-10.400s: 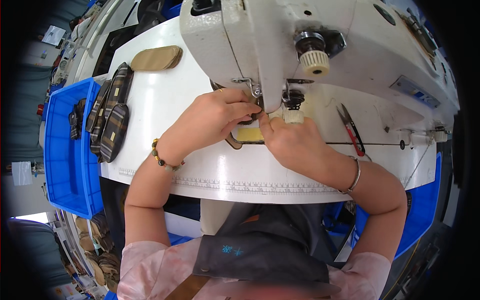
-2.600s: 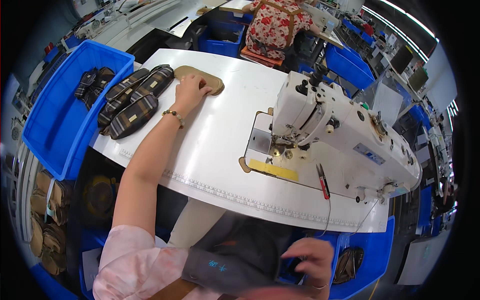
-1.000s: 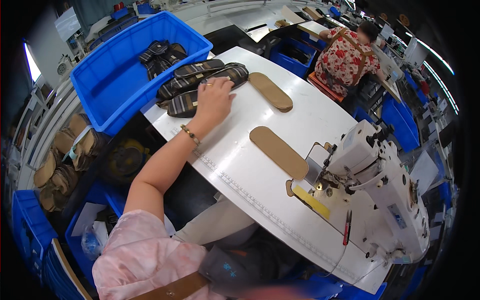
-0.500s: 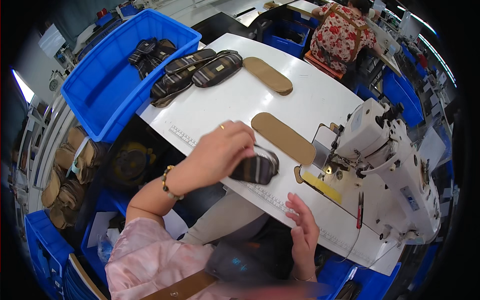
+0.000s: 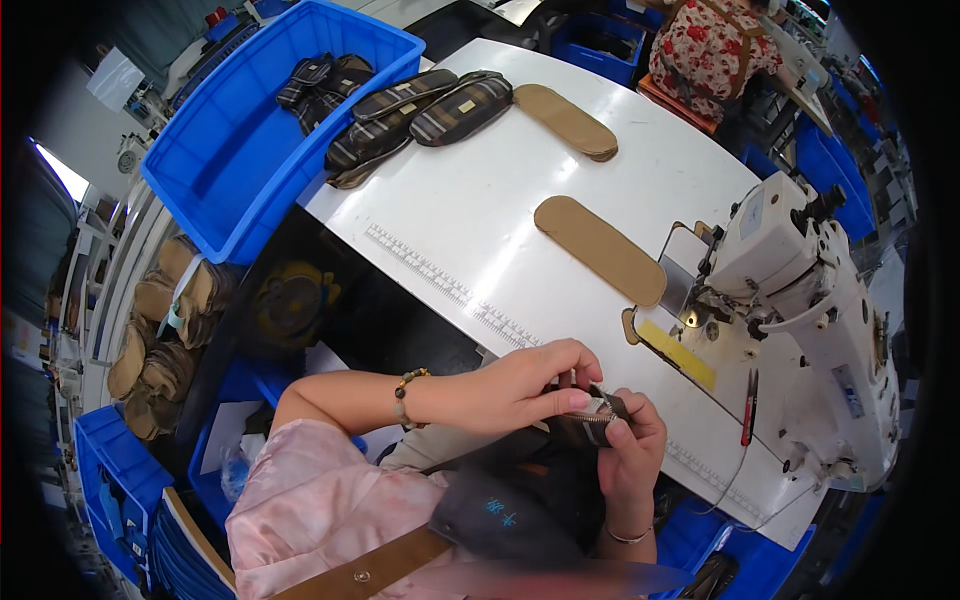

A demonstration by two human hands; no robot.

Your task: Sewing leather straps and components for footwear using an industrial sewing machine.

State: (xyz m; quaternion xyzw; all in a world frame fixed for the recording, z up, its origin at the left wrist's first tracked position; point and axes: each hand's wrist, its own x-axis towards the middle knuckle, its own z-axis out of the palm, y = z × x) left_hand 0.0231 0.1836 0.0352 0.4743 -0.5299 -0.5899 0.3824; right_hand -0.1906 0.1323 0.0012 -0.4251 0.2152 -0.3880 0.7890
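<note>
Both hands meet just below the near edge of the white table (image 5: 470, 215), in front of my body. My left hand (image 5: 525, 385) pinches a small dark plaid pouch (image 5: 598, 412) by its metal zipper edge. My right hand (image 5: 630, 450) grips the same pouch from underneath, thumb on top. Most of the pouch is hidden by my fingers. A tan oval fabric piece (image 5: 598, 250) lies on the table beside the white sewing machine (image 5: 800, 290).
Several plaid pouches (image 5: 420, 115) lie at the table's far left, and a second tan oval piece (image 5: 565, 120) lies beyond them. A blue bin (image 5: 235, 170) holds more pouches. Red-handled snips (image 5: 748, 405) rest on the machine bed. Another person in a floral top (image 5: 715, 55) works beyond.
My left hand picked a pouch from the far pile and carried it back to the near edge. My right hand rose and took hold of it too.
</note>
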